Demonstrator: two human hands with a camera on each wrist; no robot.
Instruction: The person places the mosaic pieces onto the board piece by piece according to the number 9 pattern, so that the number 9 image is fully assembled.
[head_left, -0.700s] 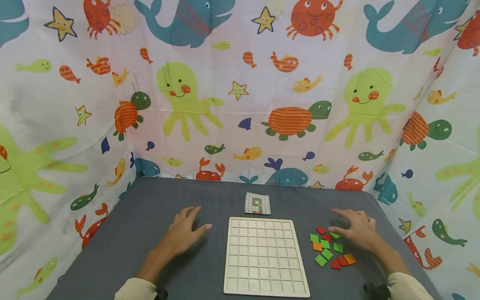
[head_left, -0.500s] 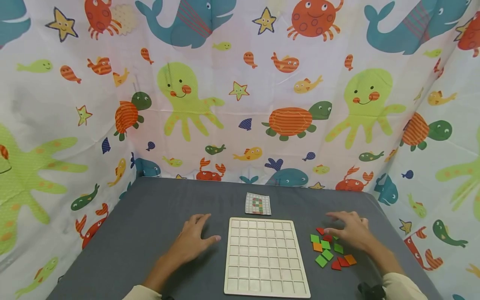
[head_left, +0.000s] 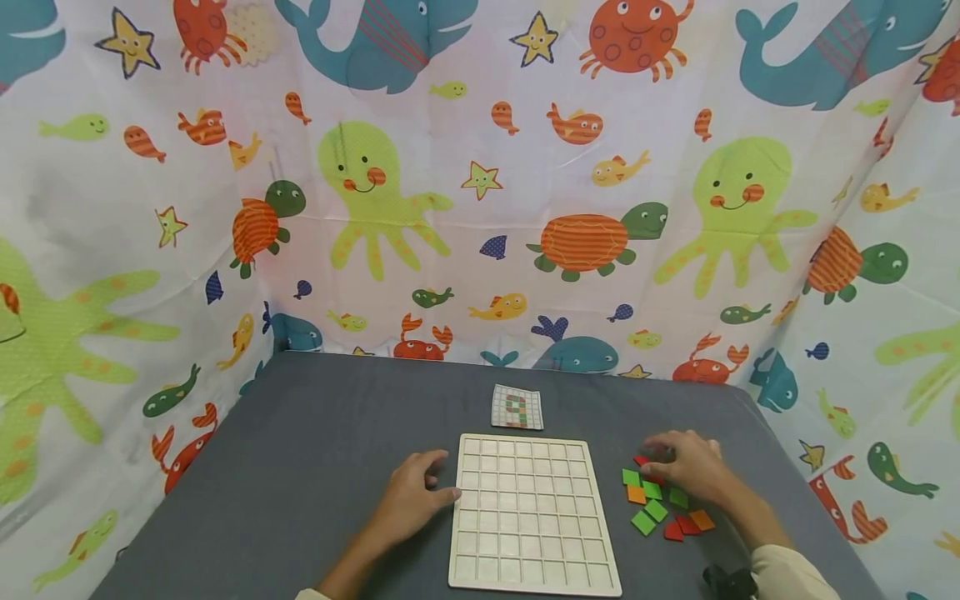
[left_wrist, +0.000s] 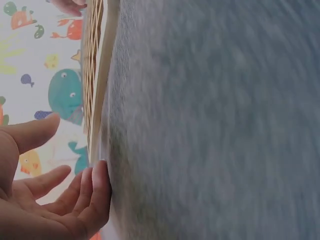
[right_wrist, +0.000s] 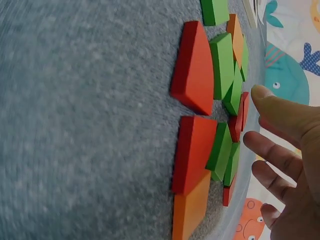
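Note:
A pale gridded board (head_left: 525, 517) lies flat on the grey table. Beside its left edge is my left hand (head_left: 411, 502), thumb apart from the loosely bent fingers; whether the thumb touches the rim I cannot tell. The left wrist view shows nothing held in that hand (left_wrist: 60, 200), with the board (left_wrist: 102, 65) beyond. My right hand (head_left: 692, 463) hovers at the far side of a loose group of small tiles, partly covering some. These include a red tile (right_wrist: 196, 70), a green tile (right_wrist: 223, 65) and an orange tile (right_wrist: 192, 207). Between its thumb and fingers (right_wrist: 270, 150) no tile shows.
Behind the board lies a small card (head_left: 516, 407) printed with a coloured pattern on a grid. A curtain (head_left: 480, 208) with sea animals hangs around the back and sides of the grey table (head_left: 360, 392).
My left hand has moved right and nearer to the board's left edge. My right hand has moved left and slightly down over the tiles, its fingers bending more. Board and card stay put.

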